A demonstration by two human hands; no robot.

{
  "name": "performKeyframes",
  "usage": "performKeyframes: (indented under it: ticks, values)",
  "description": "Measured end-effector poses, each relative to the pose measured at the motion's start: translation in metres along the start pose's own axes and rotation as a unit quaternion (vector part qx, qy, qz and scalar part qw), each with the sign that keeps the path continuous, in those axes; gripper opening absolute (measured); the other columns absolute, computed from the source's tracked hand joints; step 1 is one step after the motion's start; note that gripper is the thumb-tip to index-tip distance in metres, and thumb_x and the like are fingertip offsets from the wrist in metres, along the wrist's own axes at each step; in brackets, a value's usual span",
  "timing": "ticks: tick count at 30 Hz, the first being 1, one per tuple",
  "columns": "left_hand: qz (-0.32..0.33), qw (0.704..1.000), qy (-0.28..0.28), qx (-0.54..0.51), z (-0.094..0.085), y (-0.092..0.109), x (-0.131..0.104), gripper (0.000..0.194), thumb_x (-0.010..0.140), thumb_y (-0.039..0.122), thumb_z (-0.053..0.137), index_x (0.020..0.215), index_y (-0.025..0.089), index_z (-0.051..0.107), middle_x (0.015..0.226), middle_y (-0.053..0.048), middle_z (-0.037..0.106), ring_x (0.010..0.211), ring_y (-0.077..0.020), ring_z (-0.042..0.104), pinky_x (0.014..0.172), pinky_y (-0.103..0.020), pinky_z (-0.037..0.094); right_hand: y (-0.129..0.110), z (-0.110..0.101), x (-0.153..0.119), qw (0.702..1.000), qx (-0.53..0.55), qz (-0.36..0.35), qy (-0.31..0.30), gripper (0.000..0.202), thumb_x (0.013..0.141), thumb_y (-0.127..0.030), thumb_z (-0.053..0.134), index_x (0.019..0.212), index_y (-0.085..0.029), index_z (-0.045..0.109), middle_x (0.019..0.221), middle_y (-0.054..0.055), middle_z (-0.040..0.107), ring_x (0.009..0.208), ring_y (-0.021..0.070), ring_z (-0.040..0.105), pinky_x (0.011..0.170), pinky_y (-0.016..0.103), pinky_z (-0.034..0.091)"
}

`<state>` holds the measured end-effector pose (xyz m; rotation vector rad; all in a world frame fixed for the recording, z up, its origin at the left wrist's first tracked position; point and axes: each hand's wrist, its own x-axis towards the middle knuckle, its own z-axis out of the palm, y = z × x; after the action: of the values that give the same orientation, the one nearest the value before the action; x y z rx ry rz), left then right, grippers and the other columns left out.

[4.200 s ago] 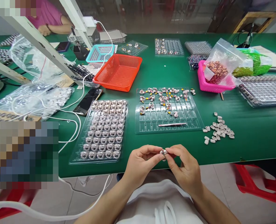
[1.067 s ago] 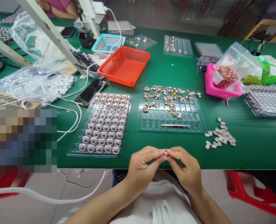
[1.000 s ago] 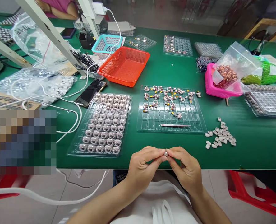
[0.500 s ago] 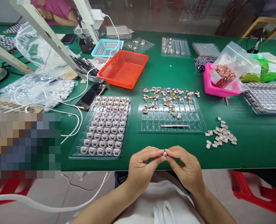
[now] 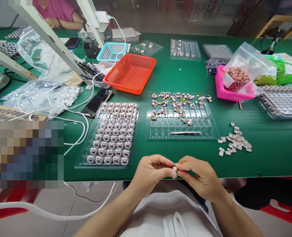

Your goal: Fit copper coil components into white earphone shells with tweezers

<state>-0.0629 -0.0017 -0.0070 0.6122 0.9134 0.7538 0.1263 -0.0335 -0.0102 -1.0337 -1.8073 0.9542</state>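
A small shiny silvery part (image 5: pixel 175 169) is pinched between the fingertips of both hands, just over the table's front edge. My left hand (image 5: pixel 152 174) grips it from the left, my right hand (image 5: pixel 200 176) from the right, and both are closed on it. Beyond them lies a clear tray (image 5: pixel 160 133) with small wired parts in its upper rows and metal tweezers (image 5: pixel 185 133) across its lower part. To the left, another clear tray (image 5: pixel 83 161) holds rows of shiny rounded shells (image 5: pixel 111 136). Several small white caps (image 5: pixel 238 141) lie loose at the right.
An orange basket (image 5: pixel 133 74) and a blue basket (image 5: pixel 112 51) stand behind the trays, a pink basket (image 5: pixel 231 95) at the right. A phone (image 5: pixel 96 102) and white cables lie at the left. Another person's arm (image 5: pixel 67 23) rests at the far left.
The silvery part sits slightly lower between my fingertips and looks turned. My right hand has shifted a little right and down. Objects on the table have not visibly moved.
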Motion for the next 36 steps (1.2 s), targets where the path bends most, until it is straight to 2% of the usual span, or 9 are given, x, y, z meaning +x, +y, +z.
performKeyframes:
  ticks: [3, 9, 20, 26, 30, 33, 36]
  values:
    - [-0.015, 1.000, -0.024, 0.013, -0.002, 0.003, 0.000, 0.022, 0.051, 0.013, 0.093, 0.063, 0.015, 0.074, 0.060, -0.002, 0.075, 0.056, -0.0142, 0.068, 0.060, -0.025, 0.057, -0.004, -0.004, 0.001, 0.999, 0.018, 0.009, -0.029, 0.018, 0.095, -0.014, 0.058, 0.105, -0.024, 0.069, 0.083, 0.005, 0.073, 0.073, 0.0179, 0.068, 0.065, 0.028, 0.054]
    - [0.014, 0.997, -0.031, 0.067, -0.006, 0.002, -0.003, 0.022, 0.051, 0.007, 0.090, 0.061, 0.015, 0.073, 0.062, -0.001, 0.074, 0.060, -0.0128, 0.066, 0.058, -0.022, 0.054, -0.006, -0.002, 0.001, 0.998, 0.027, 0.024, -0.050, 0.012, 0.095, -0.016, 0.059, 0.096, -0.022, 0.069, 0.079, 0.004, 0.071, 0.068, 0.0161, 0.064, 0.061, 0.026, 0.050]
    - [0.004, 0.998, -0.043, 0.052, -0.008, 0.000, -0.001, 0.025, 0.051, 0.014, 0.094, 0.059, 0.015, 0.070, 0.061, -0.002, 0.073, 0.057, -0.0135, 0.067, 0.058, -0.024, 0.055, 0.000, 0.007, -0.003, 0.998, 0.038, 0.020, -0.036, 0.015, 0.094, -0.010, 0.058, 0.095, -0.022, 0.068, 0.076, 0.003, 0.067, 0.067, 0.0148, 0.061, 0.061, 0.025, 0.048]
    - [-0.002, 0.998, -0.052, 0.033, -0.009, -0.002, 0.000, 0.026, 0.049, 0.012, 0.094, 0.057, 0.014, 0.069, 0.061, -0.002, 0.074, 0.056, -0.0142, 0.067, 0.056, -0.025, 0.055, 0.000, 0.010, -0.005, 0.998, 0.049, 0.019, -0.025, 0.018, 0.093, -0.006, 0.059, 0.096, -0.022, 0.067, 0.077, 0.002, 0.068, 0.067, 0.0142, 0.061, 0.061, 0.024, 0.047]
    - [-0.022, 0.998, -0.050, 0.031, -0.006, 0.000, 0.001, 0.030, 0.051, 0.011, 0.093, 0.064, 0.014, 0.067, 0.061, -0.002, 0.074, 0.056, -0.0140, 0.068, 0.058, -0.024, 0.054, -0.002, 0.006, -0.005, 0.997, 0.059, 0.032, -0.025, 0.019, 0.094, -0.008, 0.059, 0.100, -0.023, 0.067, 0.080, 0.002, 0.068, 0.072, 0.0139, 0.062, 0.065, 0.024, 0.048]
    - [-0.047, 0.994, -0.096, 0.014, -0.007, 0.003, 0.005, 0.040, 0.050, 0.013, 0.095, 0.077, 0.015, 0.065, 0.065, 0.001, 0.073, 0.058, -0.0125, 0.067, 0.059, -0.022, 0.052, -0.005, -0.001, -0.002, 0.997, 0.057, 0.046, -0.031, 0.020, 0.095, -0.010, 0.060, 0.105, -0.025, 0.068, 0.084, 0.001, 0.069, 0.076, 0.0137, 0.064, 0.069, 0.024, 0.049]
    - [-0.067, 0.985, -0.160, 0.024, -0.014, 0.006, 0.007, 0.043, 0.057, 0.027, 0.095, 0.086, 0.014, 0.067, 0.076, -0.002, 0.073, 0.070, -0.0133, 0.068, 0.069, -0.024, 0.052, -0.006, -0.007, 0.002, 0.997, 0.027, 0.055, -0.039, 0.021, 0.096, -0.012, 0.059, 0.109, -0.026, 0.066, 0.088, 0.001, 0.068, 0.080, 0.0134, 0.063, 0.072, 0.023, 0.049]
